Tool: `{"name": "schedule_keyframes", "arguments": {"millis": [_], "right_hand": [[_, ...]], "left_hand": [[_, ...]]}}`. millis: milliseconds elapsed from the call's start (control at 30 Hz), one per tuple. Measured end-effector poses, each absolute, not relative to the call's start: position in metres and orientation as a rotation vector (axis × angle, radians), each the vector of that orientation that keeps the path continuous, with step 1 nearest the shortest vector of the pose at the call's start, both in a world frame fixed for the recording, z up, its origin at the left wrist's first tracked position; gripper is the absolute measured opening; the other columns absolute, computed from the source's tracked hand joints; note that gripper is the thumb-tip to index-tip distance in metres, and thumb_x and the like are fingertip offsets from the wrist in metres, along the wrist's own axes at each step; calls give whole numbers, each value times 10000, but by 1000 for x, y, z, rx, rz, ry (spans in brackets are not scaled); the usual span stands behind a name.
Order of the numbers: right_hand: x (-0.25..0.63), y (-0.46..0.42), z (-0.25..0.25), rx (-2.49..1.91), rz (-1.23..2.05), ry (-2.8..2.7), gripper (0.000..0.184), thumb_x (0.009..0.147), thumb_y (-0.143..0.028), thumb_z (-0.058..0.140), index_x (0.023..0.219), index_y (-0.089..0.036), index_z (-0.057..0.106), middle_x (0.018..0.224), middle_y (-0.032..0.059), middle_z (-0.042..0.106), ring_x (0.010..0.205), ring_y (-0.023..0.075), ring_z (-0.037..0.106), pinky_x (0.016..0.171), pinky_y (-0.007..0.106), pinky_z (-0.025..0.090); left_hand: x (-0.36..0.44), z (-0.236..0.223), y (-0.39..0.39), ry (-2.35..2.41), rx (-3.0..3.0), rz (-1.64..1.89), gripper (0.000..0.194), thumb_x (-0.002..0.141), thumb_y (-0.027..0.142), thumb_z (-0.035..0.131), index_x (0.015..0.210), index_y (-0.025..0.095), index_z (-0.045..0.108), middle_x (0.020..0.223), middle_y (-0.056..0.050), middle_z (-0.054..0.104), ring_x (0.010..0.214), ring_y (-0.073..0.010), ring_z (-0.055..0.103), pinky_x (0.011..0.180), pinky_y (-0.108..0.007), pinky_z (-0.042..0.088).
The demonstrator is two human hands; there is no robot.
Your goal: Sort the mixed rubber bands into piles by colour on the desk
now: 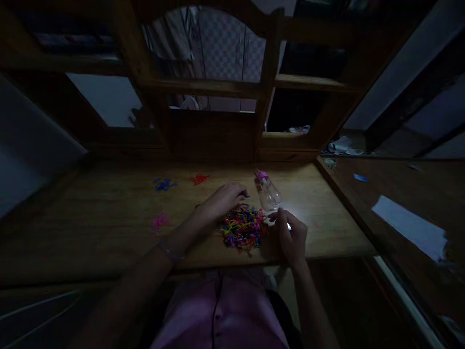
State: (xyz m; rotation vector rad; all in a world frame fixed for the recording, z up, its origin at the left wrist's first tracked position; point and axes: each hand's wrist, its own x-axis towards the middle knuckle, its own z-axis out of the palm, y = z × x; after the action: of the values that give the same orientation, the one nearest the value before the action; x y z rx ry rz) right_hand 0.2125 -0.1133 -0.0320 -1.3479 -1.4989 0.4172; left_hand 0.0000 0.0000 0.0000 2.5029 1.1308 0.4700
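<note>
A pile of small, thin, multicoloured band-like pieces (241,230) lies on the wooden desk top between my hands. My left hand (228,198) hovers at the pile's upper edge, fingers bent together, with a small blue piece (247,196) at the fingertips. At the pile's right side is my right hand (292,235), its thumb and fingers pinched together; what they hold, if anything, is too dark to make out. Sorted by colour, a blue group (164,184), a red group (199,179) and a pink group (160,221) lie to the left and behind.
A clear bottle with a pink cap (269,193) lies just beyond my right hand, beside a bright patch of light. Wooden shelving (212,133) rises behind the desk. On the brown surface to the right are a white sheet (409,227) and a small blue packet (360,178).
</note>
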Motion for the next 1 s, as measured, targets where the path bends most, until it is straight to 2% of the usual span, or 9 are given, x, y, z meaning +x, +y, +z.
{"name": "schedule_keyframes", "arguments": {"millis": [267, 767, 1000], "right_hand": [[214, -115, -31, -1348, 411, -1504, 327, 992, -294, 463, 814, -181, 713, 717, 10, 644, 663, 136, 598, 621, 250, 404], [214, -114, -33, -1368, 405, -1508, 341, 990, -314, 464, 783, -179, 698, 715, 16, 656, 658, 140, 607, 611, 253, 413], [214, -115, -31, -1371, 397, -1513, 344, 991, -317, 462, 778, -181, 694, 706, 17, 651, 654, 142, 605, 605, 254, 409]], "left_hand": [[14, -8, -7, 1244, 2617, 356, 177, 860, 139, 509, 851, 175, 683, 902, -81, 674, 910, -223, 599, 787, -325, 455], [26, 0, -11, 1198, 2807, 187, 99, 827, 141, 570, 876, 135, 656, 948, -118, 661, 924, -242, 603, 818, -349, 469], [8, 25, -11, 1282, 2580, 406, 128, 847, 231, 584, 908, 166, 676, 928, -72, 695, 875, -208, 631, 769, -310, 468]]}}
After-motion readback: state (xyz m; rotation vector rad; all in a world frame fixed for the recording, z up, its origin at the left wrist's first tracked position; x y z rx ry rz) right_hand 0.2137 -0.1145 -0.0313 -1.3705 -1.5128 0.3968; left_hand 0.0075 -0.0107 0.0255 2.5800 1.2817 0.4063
